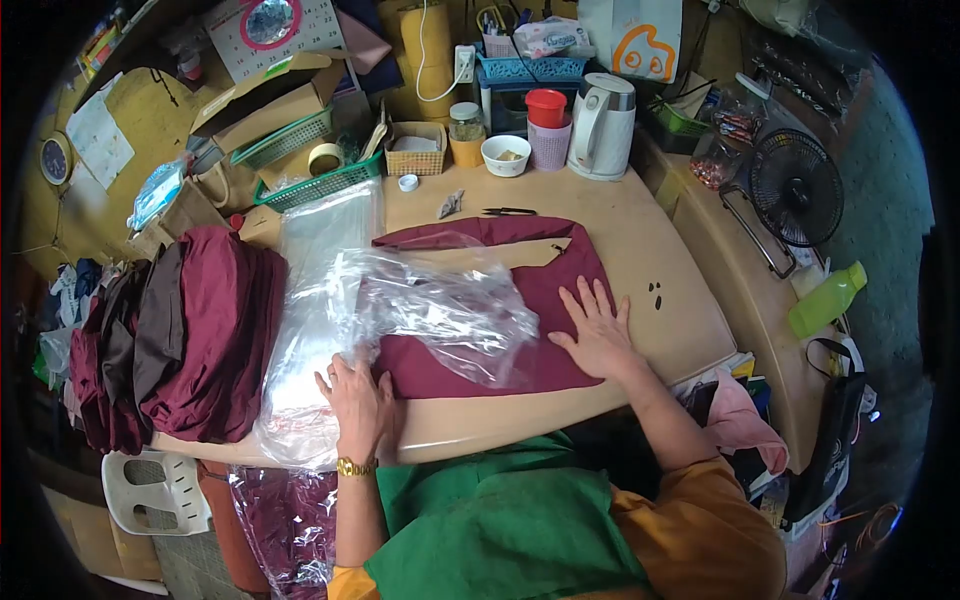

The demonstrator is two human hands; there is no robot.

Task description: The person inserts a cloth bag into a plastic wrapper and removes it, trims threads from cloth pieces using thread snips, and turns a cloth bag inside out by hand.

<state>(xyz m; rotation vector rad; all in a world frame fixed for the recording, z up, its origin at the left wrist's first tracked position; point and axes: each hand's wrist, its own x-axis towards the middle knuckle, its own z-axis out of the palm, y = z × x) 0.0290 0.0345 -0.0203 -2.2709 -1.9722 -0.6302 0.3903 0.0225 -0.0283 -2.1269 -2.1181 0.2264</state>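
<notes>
A: Where is the folded maroon cloth [560,372]?

B: Flat on the tan desk [660,260] in front of the person, with a crumpled clear plastic bag [450,300] lying over part of it.

A: And the hands?

B: The right hand [603,335] is spread flat on the cloth's right side, gripping nothing. The left hand [358,405] is curled at the near left corner, by the plastic; I can't tell whether it pinches anything.

A: What could go wrong?

B: A tug on that thin, loose film could drag the cloth and crease its fold, if the right palm eased off. The film could also snag on the gold-coloured metal wristwatch [356,467].

A: Anything else?

B: The slick stack of flat clear plastic [310,300] sits just beside the left hand; a sideways knock could make it slip towards the desk's near edge.
</notes>
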